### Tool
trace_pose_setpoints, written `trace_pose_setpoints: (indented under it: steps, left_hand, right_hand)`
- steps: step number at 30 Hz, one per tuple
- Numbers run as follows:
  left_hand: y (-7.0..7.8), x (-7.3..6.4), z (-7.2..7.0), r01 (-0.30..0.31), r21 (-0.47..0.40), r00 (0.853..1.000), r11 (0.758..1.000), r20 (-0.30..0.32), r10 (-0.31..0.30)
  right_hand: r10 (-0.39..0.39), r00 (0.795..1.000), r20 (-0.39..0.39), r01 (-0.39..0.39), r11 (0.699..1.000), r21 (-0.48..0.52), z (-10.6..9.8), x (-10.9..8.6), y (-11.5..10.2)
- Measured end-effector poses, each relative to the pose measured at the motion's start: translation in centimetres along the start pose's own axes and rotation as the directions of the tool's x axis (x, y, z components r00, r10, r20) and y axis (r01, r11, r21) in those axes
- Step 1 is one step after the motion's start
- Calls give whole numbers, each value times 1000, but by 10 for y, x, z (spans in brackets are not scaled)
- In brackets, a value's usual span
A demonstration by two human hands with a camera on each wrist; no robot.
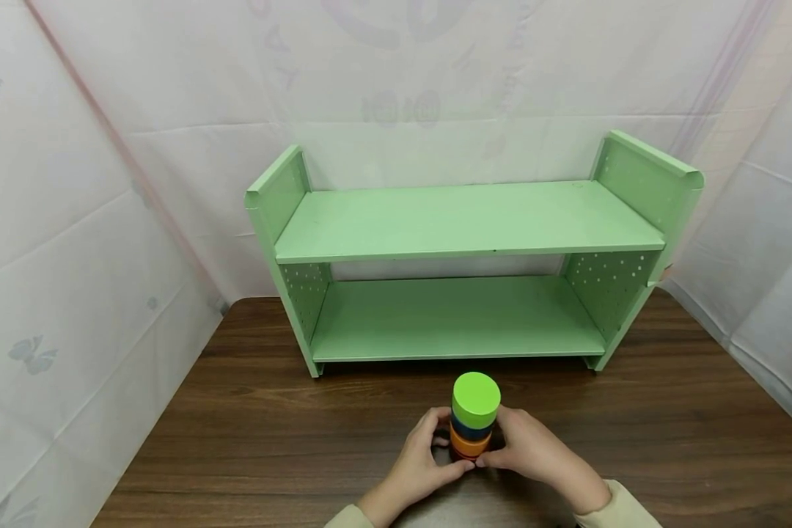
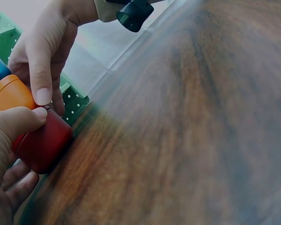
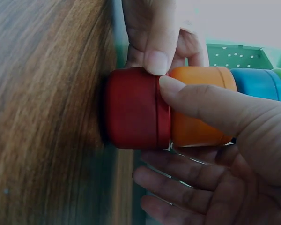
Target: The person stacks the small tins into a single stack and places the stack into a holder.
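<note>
Four-coloured small round canisters stand in one upright column on the table, each on top of another. The red canister is at the bottom, with the orange canister above it. Higher up come the blue canister and, topmost, the green canister. From the left, my left hand holds the lower part of the column between thumb and fingers. My right hand grips it from the other side. Both thumb tips meet at the seam between red and orange. Some fingers are hidden behind the canisters.
A green two-tier metal shelf stands behind the column, at the back of the dark wooden table. White printed cloth hangs behind and at both sides. A black device sits at the right wrist.
</note>
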State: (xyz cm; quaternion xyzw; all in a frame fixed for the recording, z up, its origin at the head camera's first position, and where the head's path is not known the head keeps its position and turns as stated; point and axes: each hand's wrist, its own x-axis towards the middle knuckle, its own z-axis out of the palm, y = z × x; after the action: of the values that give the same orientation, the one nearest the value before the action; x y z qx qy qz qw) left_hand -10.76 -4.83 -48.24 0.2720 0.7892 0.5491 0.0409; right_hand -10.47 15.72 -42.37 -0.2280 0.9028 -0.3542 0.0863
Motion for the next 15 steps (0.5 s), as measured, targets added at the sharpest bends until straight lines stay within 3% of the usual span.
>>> trace_pose_setpoints:
  steps: [15]
  left_hand:
    - [0,0,-1,3,76,1000,997,-4,-2]
  right_hand:
    - [37,997,66,-39,999,16,3,2,5]
